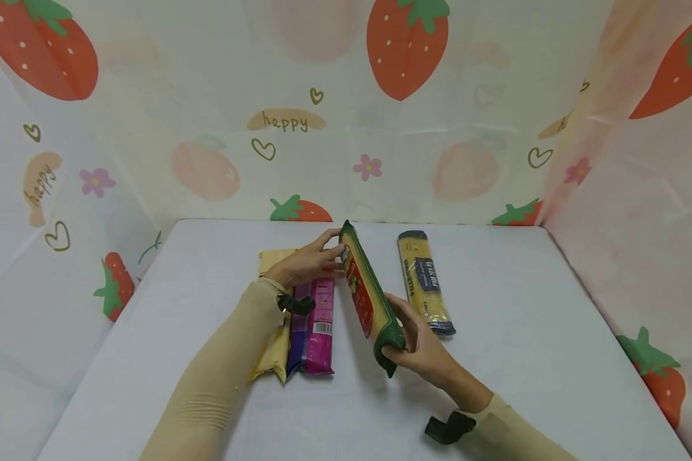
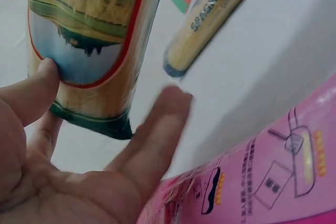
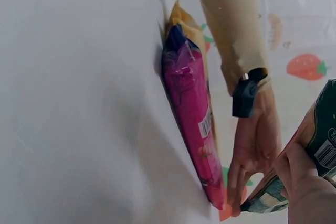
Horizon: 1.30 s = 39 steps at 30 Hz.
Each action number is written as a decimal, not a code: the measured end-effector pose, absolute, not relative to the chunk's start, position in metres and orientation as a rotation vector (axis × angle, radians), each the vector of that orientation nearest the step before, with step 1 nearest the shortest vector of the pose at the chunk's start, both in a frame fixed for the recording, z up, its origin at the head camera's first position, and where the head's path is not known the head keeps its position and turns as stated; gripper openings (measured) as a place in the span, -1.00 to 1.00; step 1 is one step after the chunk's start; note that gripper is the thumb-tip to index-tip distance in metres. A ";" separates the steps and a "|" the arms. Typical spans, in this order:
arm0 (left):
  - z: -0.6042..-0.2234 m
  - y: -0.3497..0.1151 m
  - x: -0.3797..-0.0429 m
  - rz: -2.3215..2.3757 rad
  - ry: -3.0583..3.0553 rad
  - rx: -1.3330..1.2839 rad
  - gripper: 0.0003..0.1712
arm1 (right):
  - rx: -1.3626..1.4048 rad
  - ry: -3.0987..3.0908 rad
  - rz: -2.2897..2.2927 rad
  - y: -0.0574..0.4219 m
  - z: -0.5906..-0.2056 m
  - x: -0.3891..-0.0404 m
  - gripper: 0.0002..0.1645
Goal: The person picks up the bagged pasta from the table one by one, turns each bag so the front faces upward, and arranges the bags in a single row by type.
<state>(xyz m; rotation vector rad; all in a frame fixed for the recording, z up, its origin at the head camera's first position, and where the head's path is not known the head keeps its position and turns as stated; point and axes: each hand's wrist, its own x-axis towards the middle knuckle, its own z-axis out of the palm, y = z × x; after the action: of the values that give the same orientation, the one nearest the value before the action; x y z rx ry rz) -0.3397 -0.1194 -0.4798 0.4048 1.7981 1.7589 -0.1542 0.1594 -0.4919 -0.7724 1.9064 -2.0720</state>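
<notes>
Both hands hold a green-ended pasta packet [image 1: 360, 294] with a red label, tilted over the table. At its far end, my left hand [image 1: 311, 261] pinches it; in the left wrist view the thumb lies on the picture of a field [image 2: 79, 24] and one finger goes behind. Another finger stretches out beside it. My right hand [image 1: 423, 349] grips the near end, thumb on one side and fingers round the other. Below the left hand lie a magenta and purple packet [image 1: 321, 349] and a yellow packet [image 1: 273, 358], side by side and partly hidden by that hand and forearm.
A yellow spaghetti packet [image 1: 423, 282] with dark blue ends lies on the white table [image 1: 507, 333], right of the held one. Strawberry-printed cloth [image 1: 346, 128] stands along the back and both sides. Each wrist wears a black strap [image 1: 450, 428].
</notes>
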 end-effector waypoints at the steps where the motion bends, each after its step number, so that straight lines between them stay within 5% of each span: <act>1: -0.480 -0.119 -0.340 1.774 1.791 0.399 -0.32 | -0.767 1.921 -2.069 0.160 -0.492 -0.154 0.10; 31: -0.483 -0.121 -0.334 1.943 1.788 0.342 -0.35 | -0.603 1.988 -1.934 0.170 -0.493 -0.149 0.10; 39: -0.475 -0.128 -0.333 1.885 1.804 0.253 -0.20 | -0.517 2.033 -1.840 0.170 -0.488 -0.148 0.10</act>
<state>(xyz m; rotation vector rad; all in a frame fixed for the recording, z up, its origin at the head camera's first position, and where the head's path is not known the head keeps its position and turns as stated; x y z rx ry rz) -0.3329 -0.1280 -0.4755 0.2533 1.8041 1.8853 -0.1479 0.1697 -0.4882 -0.5166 2.0331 -1.8400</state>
